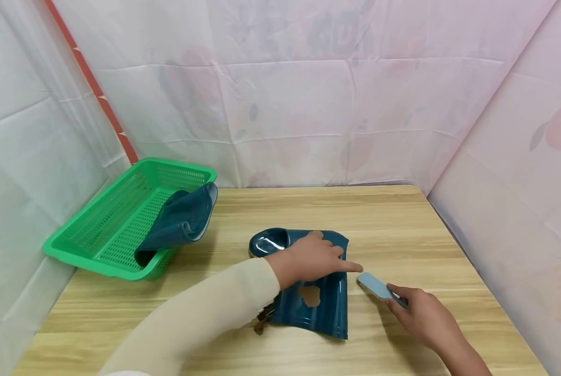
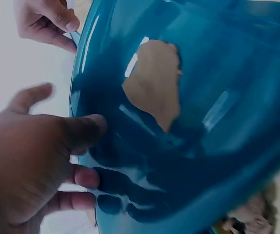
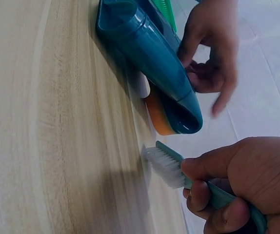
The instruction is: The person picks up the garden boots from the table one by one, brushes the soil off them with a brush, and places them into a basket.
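A glossy dark teal rubber boot (image 1: 327,310) lies on the table, its toe to the left. A ragged brown patch (image 2: 154,83) marks the shaft. My left hand (image 1: 314,259) is over the boot with fingers spread and index finger stretched to the right. In the left wrist view its thumb and lower fingertips are at the boot's edge. My right hand (image 1: 423,316) grips the teal handle of a small brush (image 3: 167,165) between thumb and fingers. White bristles face the table in the right wrist view. The brush head is just right of the boot.
At the left a green plastic basket (image 1: 106,206) stands on the wooden table (image 1: 383,209). A second teal boot (image 1: 181,214) leans over its right rim. A small brown and dark thing (image 1: 260,328) shows beside the left sleeve. Pale printed cloth (image 1: 285,104) hangs around the table.
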